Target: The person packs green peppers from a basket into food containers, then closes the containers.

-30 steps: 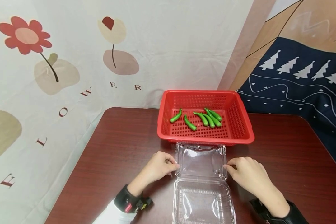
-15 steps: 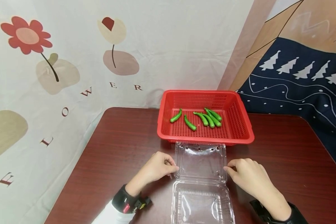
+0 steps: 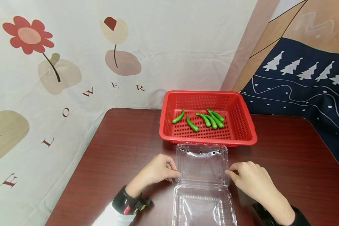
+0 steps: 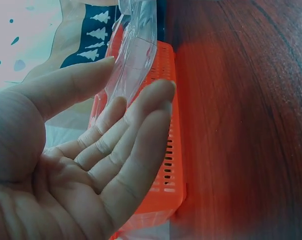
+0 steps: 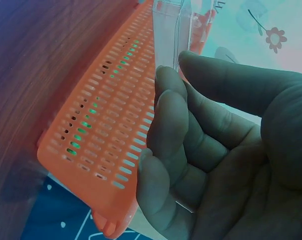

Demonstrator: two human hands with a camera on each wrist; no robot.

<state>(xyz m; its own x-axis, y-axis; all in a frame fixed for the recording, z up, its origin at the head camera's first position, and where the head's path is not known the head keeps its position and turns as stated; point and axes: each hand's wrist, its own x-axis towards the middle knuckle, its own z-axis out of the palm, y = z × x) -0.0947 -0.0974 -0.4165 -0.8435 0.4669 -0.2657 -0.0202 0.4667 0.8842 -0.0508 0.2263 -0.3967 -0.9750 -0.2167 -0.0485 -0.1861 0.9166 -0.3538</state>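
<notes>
A clear plastic clamshell box (image 3: pixel 201 205) lies opened out in front of the person, its lid (image 3: pixel 202 168) on the far side, beside the red basket. My left hand (image 3: pixel 159 169) holds the lid's left edge, thumb on top and fingers curled beneath. On the opposite edge, my right hand (image 3: pixel 250 175) pinches the lid between thumb and forefinger. In the right wrist view that clear edge (image 5: pixel 166 37) meets the fingertips. The left wrist view has the plastic lid (image 4: pixel 136 55) behind the thumb and fingers; their exact contact is hard to tell there.
A red perforated basket (image 3: pixel 169 138) stands at the table's back, right behind the lid. Several green chili peppers (image 3: pixel 192 124) lie in it. The brown table (image 3: pixel 115 141) reaches back to a printed cloth (image 3: pixel 180 47).
Both hands and the lid's near, hinged edge have shifted slightly toward the person. The reflections on the lid have changed as it tilts a little. The basket and peppers stay put.
</notes>
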